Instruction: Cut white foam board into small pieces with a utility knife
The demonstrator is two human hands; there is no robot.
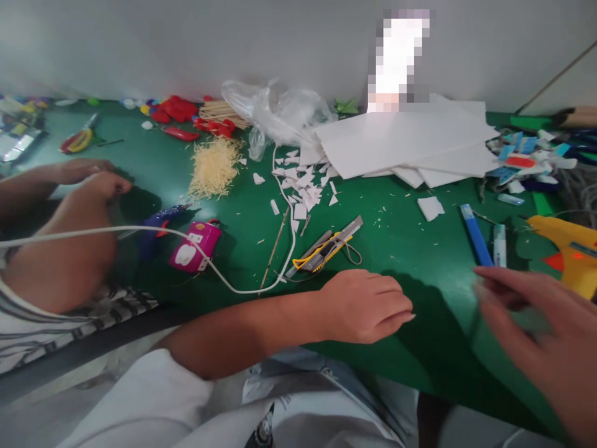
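Note:
My left hand rests low over the green table, palm down, its fingers curled in; whatever they may hold is hidden. Just beyond it lies a yellow-and-black utility knife on top of other slim tools. On the right, my right hand is slightly blurred, thumb and fingers drawn together in a pinch; I cannot make out anything between them. Its fingertips are beside the lower end of a blue marker-like stick. A light-coloured tube lies next to that stick.
A yellow glue gun stands at right. White sheets and cut scraps lie at the back. A white cable crosses near a pink box. A co-worker's hands are at left, near a blue glue gun.

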